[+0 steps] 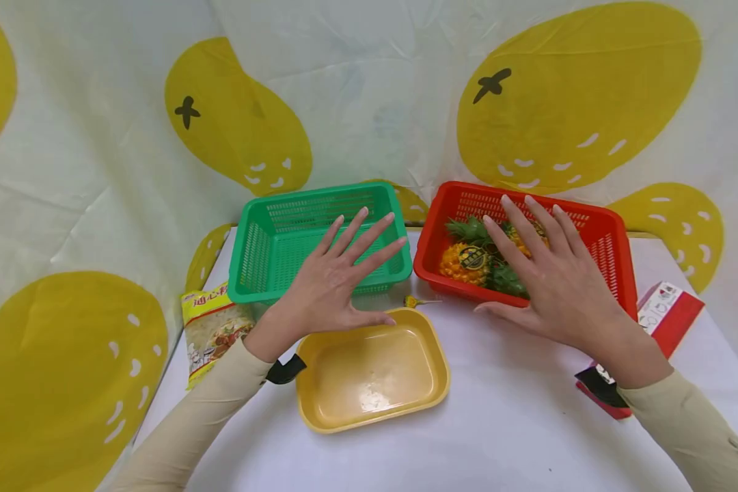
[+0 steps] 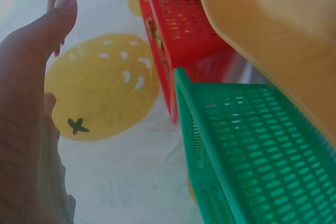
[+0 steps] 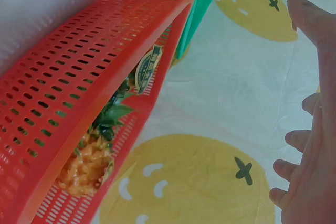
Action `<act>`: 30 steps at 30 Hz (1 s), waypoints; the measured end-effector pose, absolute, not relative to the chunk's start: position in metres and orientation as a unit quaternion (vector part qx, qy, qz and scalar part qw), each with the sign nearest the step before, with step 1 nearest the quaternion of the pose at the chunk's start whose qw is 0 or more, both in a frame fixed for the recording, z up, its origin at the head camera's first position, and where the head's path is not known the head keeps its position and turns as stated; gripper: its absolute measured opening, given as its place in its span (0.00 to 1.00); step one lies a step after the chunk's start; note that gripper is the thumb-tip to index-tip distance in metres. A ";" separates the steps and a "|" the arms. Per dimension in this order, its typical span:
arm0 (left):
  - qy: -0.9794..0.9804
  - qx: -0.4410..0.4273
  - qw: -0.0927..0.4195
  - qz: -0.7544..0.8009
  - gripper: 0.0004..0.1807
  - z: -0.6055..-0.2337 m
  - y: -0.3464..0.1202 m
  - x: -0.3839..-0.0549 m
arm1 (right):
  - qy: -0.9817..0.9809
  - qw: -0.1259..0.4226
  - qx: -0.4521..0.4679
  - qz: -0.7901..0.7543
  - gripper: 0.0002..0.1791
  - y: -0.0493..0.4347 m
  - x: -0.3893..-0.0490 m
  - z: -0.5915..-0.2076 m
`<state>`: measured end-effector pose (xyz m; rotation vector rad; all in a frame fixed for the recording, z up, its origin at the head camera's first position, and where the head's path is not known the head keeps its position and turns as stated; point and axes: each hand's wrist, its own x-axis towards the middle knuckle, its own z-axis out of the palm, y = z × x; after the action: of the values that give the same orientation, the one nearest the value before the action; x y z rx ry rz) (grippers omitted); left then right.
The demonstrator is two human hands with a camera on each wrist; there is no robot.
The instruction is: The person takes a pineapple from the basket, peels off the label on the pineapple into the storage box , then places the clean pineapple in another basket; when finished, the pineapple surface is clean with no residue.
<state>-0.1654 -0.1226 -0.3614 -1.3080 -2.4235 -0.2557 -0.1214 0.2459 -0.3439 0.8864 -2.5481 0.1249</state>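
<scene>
My left hand is held out with fingers spread, over the front edge of the green basket and the back rim of the yellow tray. Fingers likewise spread, my right hand hovers over the front of the red basket. Neither hand holds anything. Inside the red basket lie pineapples with green leaves, one bearing a dark round label; the right hand partly hides them. In the right wrist view an orange-yellow pineapple shows past the red rim.
A yellow bag of pasta lies left of the green basket. A red-and-white box sits at the right, partly behind the right wrist. A small yellow item lies between the baskets. A curtain with yellow fruit prints hangs behind.
</scene>
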 end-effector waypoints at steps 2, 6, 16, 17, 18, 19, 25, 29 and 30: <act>-0.861 -0.465 0.185 -0.093 0.62 -0.362 -0.122 -0.166 | -0.921 0.220 0.319 0.048 0.61 0.248 -0.120 -0.344; -0.861 -0.465 0.182 -0.098 0.62 -0.363 -0.120 -0.166 | -0.921 0.226 0.312 0.056 0.61 0.253 -0.117 -0.346; -0.861 -0.465 0.177 -0.105 0.62 -0.367 -0.114 -0.166 | -0.929 0.223 0.289 0.061 0.62 0.268 -0.109 -0.348; -0.861 -0.465 0.176 -0.106 0.62 -0.367 -0.114 -0.166 | -0.929 0.223 0.288 0.061 0.62 0.269 -0.108 -0.348; -0.861 -0.465 0.175 -0.108 0.61 -0.368 -0.113 -0.166 | -0.930 0.224 0.286 0.061 0.62 0.271 -0.107 -0.348; -0.861 -0.466 0.174 -0.109 0.61 -0.368 -0.113 -0.166 | -0.930 0.225 0.284 0.062 0.62 0.272 -0.106 -0.349; -0.858 -0.469 0.170 -0.119 0.60 -0.372 -0.110 -0.168 | -0.930 0.236 0.274 0.071 0.62 0.282 -0.100 -0.352; -0.859 -0.471 0.157 -0.127 0.60 -0.375 -0.107 -0.169 | -0.937 0.224 0.255 0.084 0.64 0.292 -0.097 -0.355; -0.859 -0.471 0.153 -0.128 0.60 -0.376 -0.105 -0.169 | -0.941 0.215 0.247 0.086 0.65 0.295 -0.096 -0.355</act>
<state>-0.1695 -0.1052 -0.3764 -1.3503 -2.4646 -0.3678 -0.0957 0.2952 -0.3553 0.6859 -2.6089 0.2371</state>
